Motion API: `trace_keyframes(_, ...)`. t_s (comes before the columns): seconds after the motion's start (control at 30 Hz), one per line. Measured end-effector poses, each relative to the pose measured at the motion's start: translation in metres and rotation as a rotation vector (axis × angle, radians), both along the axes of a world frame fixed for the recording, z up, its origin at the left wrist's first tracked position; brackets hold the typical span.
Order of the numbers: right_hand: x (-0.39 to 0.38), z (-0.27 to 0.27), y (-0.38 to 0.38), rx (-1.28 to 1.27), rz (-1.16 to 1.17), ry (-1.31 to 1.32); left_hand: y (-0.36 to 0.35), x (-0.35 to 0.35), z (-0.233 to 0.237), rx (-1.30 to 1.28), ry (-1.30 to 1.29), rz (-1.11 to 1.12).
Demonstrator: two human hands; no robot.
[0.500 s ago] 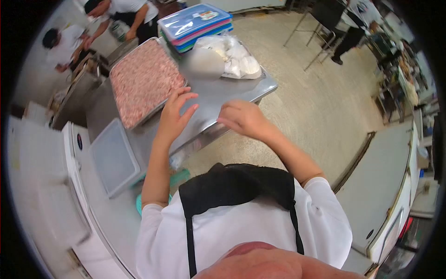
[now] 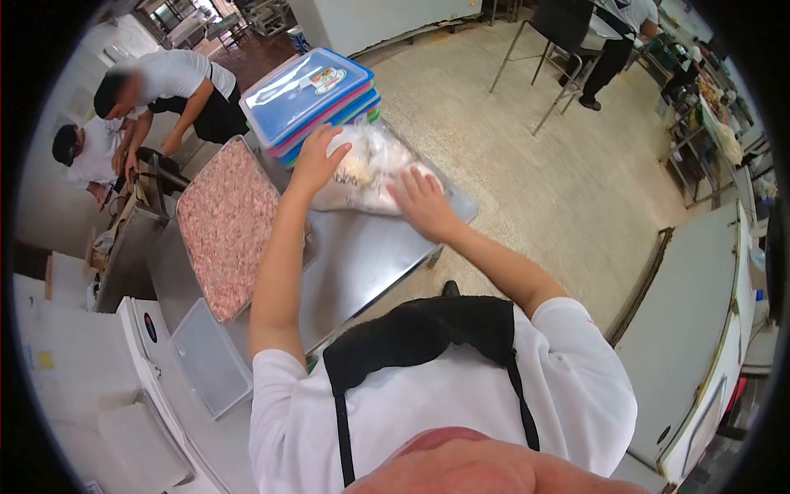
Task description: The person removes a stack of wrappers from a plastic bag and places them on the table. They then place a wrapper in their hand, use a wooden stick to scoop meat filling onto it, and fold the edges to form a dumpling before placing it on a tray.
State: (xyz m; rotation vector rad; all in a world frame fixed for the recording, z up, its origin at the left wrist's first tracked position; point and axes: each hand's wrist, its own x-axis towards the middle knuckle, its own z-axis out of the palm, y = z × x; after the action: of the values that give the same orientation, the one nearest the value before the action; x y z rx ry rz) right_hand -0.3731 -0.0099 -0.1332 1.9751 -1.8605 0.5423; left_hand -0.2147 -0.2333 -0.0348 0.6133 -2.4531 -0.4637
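Note:
Clear plastic bags with pale contents (image 2: 366, 169) lie on a metal tray at the far end of the steel table. My left hand (image 2: 317, 160) is at their left side, fingers stretched and thumb apart, close to the stack of lids. Flat against the right side of the bags rests my right hand (image 2: 424, 202), its fingers spread. Neither hand is closed around anything. Left of my left forearm stands a large tray of ground meat (image 2: 226, 222), filled to its rim.
Behind the bags is a stack of coloured plastic lids or boxes (image 2: 309, 90), blue on top. A translucent lid (image 2: 210, 358) lies at lower left by a white freezer (image 2: 148, 395). Two people (image 2: 177, 78) work at upper left; another person stands by a dark chair (image 2: 564, 25).
My hands have moved forward, from above the near part of the table to the bags. The right hand's fingers have spread onto them. The view has shifted with my body.

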Motion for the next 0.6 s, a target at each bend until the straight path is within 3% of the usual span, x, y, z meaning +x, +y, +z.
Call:
trace_keyframes(0.13,-0.031,-0.005,-0.011,0.006,0.133,0.019,-0.016,-0.033,-0.038,0.045,-0.341,0.304)
trace_keyframes(0.3,-0.069,-0.011,-0.039,0.030,0.288,-0.067,-0.012,-0.031,-0.044,0.043,-0.269,0.369)
trace_keyframes(0.37,-0.084,0.009,-0.039,0.142,0.442,-0.225,-0.001,-0.029,-0.039,0.052,-0.297,0.429)
trace_keyframes(0.43,-0.110,0.014,-0.057,0.241,0.603,-0.409,0.021,-0.023,-0.044,0.010,-0.226,0.493)
trace_keyframes(0.53,-0.136,0.036,-0.069,0.271,0.397,-1.042,0.065,-0.008,-0.060,-0.038,-0.015,0.595)
trace_keyframes(0.6,-0.145,0.006,-0.080,0.202,0.344,-0.900,0.087,0.005,-0.086,-0.108,0.227,0.653)
